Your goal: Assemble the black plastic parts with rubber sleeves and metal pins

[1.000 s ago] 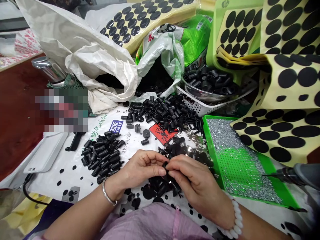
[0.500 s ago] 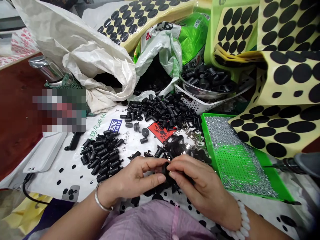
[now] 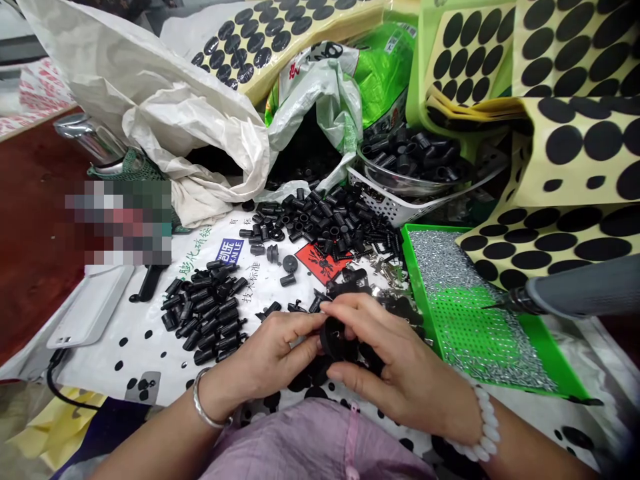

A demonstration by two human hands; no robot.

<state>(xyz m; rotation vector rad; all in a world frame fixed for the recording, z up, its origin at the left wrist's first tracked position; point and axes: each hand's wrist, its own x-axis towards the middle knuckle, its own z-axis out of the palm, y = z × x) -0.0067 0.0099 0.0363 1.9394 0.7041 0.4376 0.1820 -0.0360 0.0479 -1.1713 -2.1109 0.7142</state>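
Note:
In the head view my left hand (image 3: 280, 353) pinches a round black plastic part (image 3: 332, 339) between thumb and forefinger, close in front of my body. My right hand (image 3: 390, 360) is curved around the other side of this part, thumb and fingers apart; whether a fingertip touches it I cannot tell. Loose black plastic pieces (image 3: 353, 283) lie just behind my hands. Left of them is a pile of black cylinders (image 3: 205, 307), and further back a larger heap of black tubular pieces (image 3: 325, 217).
A green tray (image 3: 425, 287) of small metal screws stands at the right, with a grey electric screwdriver (image 3: 585, 290) pointing over it. Behind are a white basket (image 3: 390, 200), an open white sack (image 3: 215, 133) and sheets of round black stickers (image 3: 565, 143). A white phone-like device (image 3: 93, 310) lies left.
My right thumb and fingers have spread apart from their pinch, and the round black part shows more of its face. The screwdriver reaches further left over the tray.

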